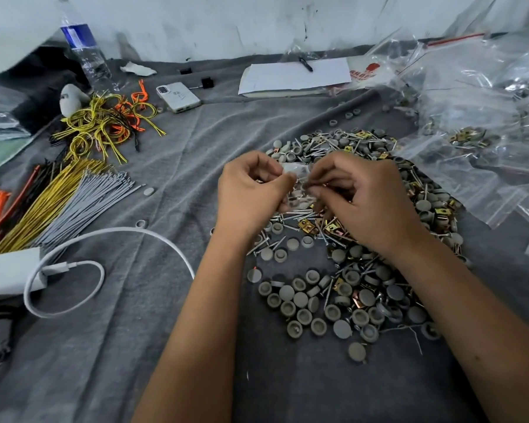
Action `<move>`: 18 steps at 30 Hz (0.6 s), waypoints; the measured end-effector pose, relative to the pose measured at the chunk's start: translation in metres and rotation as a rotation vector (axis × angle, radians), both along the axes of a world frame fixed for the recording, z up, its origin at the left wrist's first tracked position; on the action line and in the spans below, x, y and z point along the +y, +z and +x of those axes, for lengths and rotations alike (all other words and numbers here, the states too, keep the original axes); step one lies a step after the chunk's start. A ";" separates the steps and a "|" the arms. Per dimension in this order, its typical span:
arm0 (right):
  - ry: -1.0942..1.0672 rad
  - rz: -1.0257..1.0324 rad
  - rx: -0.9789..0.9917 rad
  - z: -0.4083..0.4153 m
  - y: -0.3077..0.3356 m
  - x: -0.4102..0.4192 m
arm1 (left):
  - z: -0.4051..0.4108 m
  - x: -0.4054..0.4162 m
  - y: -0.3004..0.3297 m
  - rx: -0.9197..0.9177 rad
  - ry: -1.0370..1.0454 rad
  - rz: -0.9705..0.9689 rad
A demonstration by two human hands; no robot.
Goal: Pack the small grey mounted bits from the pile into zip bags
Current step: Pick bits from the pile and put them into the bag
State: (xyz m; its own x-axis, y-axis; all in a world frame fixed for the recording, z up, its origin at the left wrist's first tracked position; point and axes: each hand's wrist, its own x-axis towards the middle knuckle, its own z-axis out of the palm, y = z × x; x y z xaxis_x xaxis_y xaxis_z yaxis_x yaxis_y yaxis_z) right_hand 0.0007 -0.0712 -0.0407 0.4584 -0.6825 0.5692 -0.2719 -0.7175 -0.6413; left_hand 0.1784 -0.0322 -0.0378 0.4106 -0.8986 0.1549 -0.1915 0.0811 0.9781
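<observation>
— On the wrinkled grey felt cloth (171, 346), what lies under the hands?

— A loose pile of small round grey plastic caps (327, 303), some dome up, some hollow side up, mixed with silver steel screws (268, 244) and folded brass-coloured metal clips (306, 225).

— And the hands themselves?

— Both are above the pile's middle. The left hand (249, 193) and the right hand (364, 196) have their fingers curled, pinching a small clear plastic zip bag (298, 186) between them. What is inside it is too blurred to tell.

— Other bags?

— A heap of crinkled clear zip bags (477, 123) at the right, some holding screws and brass clips; one shows a red seal strip.

— The left side?

— Straight bundles of grey, yellow, black and orange cable ties (74, 199), a tangle of yellow and orange looped cords (104, 126), a white charging cable (83, 267), a white-cased phone (178, 96) lying face down, and a clear water bottle with a blue label (84, 53); its writing is unreadable.

— Farther back?

— A white paper pad (293, 77) with a black pen (306, 63) on it, beside a bag with red print I cannot read.
</observation>
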 end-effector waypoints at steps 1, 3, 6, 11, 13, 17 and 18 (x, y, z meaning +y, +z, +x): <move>-0.010 -0.009 -0.040 0.000 0.001 0.000 | 0.001 -0.001 -0.001 -0.024 0.037 0.000; -0.034 -0.053 -0.069 -0.003 0.004 0.000 | 0.001 -0.001 -0.003 -0.087 0.105 -0.005; 0.034 -0.105 0.088 -0.006 0.007 0.000 | -0.001 -0.001 -0.003 -0.126 0.145 -0.005; 0.235 -0.046 0.561 0.004 0.000 0.004 | -0.002 -0.001 -0.003 -0.186 0.164 0.000; 0.248 -0.020 0.598 0.006 -0.002 0.003 | -0.002 -0.001 -0.003 -0.193 0.166 0.004; 0.256 0.000 0.523 0.004 -0.002 0.002 | -0.001 -0.002 -0.004 -0.191 0.147 0.016; 0.258 0.007 0.478 0.003 -0.001 0.003 | -0.001 -0.003 -0.005 -0.197 0.136 0.022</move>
State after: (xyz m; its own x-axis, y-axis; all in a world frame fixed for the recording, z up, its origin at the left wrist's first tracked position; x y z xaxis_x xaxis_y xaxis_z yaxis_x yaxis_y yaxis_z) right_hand 0.0038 -0.0686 -0.0415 0.8184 -0.5163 0.2525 -0.3497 -0.7960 -0.4941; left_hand 0.1776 -0.0351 -0.0426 0.4923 -0.8408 0.2251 -0.3863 0.0207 0.9221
